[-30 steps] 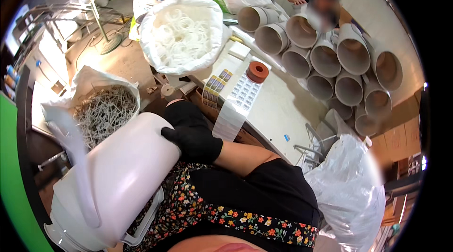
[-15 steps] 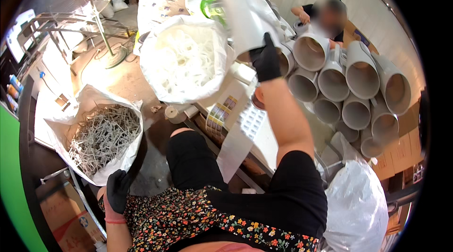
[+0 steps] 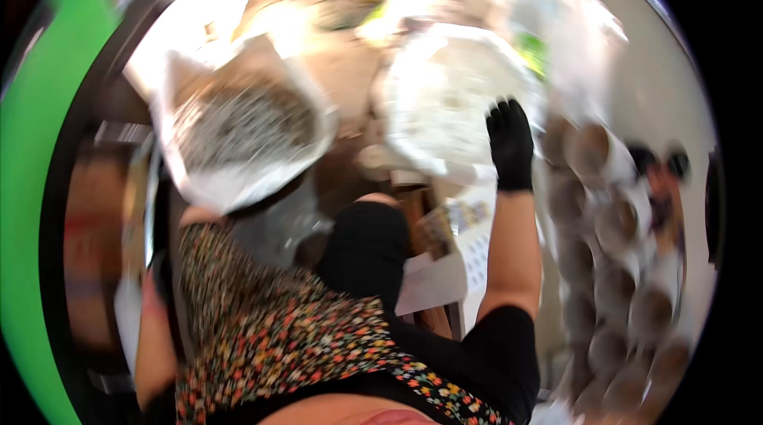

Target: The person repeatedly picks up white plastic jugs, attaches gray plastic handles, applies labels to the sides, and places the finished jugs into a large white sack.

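Observation:
My right hand (image 3: 509,145), in a black glove, is over the right part of a white sack (image 3: 413,147) of pale, ring-like pieces. Its fingers point forward, slightly apart, and nothing shows in them. Low at the left, my left hand (image 3: 160,272) is a dark smear beside the floral apron (image 3: 278,298); its fingers cannot be made out. Ahead of it stands another white sack (image 3: 218,196), holding a heap of thin grey strips (image 3: 246,124). Wide, light-grey tubes (image 3: 592,151) are stacked to the right of my right arm, blurred.
Between my knees and the stack is a white table (image 3: 474,254) with label sheets (image 3: 457,222). A person's arm (image 3: 661,186) shows beyond the tubes. Cardboard boxes (image 3: 95,242) stand at the left, near a green panel (image 3: 40,210).
The view has swung right-to-left, so everything sits further right and is blurred. My right hand has let go of the light-grey tube. My left hand has dropped lower beside the apron.

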Tool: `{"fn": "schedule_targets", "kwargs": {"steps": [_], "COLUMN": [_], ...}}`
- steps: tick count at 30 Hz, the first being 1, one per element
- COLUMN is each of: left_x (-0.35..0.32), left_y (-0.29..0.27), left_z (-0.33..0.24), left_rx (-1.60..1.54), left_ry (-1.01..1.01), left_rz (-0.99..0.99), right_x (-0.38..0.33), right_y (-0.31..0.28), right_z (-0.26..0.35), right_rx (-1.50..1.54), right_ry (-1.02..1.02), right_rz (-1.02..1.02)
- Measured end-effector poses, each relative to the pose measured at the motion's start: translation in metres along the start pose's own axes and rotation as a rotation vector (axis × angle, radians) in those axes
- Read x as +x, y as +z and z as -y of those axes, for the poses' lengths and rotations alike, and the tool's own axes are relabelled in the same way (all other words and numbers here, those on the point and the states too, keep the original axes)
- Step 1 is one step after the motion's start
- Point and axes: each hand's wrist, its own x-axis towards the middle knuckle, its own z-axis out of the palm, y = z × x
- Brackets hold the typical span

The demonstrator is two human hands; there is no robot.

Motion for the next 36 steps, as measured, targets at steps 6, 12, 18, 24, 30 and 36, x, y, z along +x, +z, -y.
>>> {"fn": "schedule_targets", "kwargs": {"steps": [6,12,18,24,30,36], "left_x": [-0.056,-0.130,-0.189,-0.167,-0.136,-0.101], "left_y": [-0.078,-0.160,-0.159,-0.176,-0.148,-0.100], "left_z": [0.042,0.101,0.059,0.095,0.069,0.033], "left_rx": [0.400,0.785,1.271,1.408,0.289,-0.363], "left_ry": [-0.131,0.120,-0.230,0.274,0.227,0.424], "left_rz": [-0.375,-1.170,-1.789,-1.559,-1.228,-0.663], "right_x": [-0.159,-0.252,-0.225,-0.224,-0.238,-0.239], "right_y": [0.096,0.177,0.127,0.112,0.123,0.112], "right_z": [-0.178,-0.202,-0.178,-0.177,-0.165,-0.173], "right_rx": [0.207,-0.122,0.027,-0.271,-0.334,-0.305], "right_ry": [0.668,0.966,1.077,0.976,1.006,1.000], "right_rz": [0.243,0.391,0.267,0.300,0.369,0.445]}}
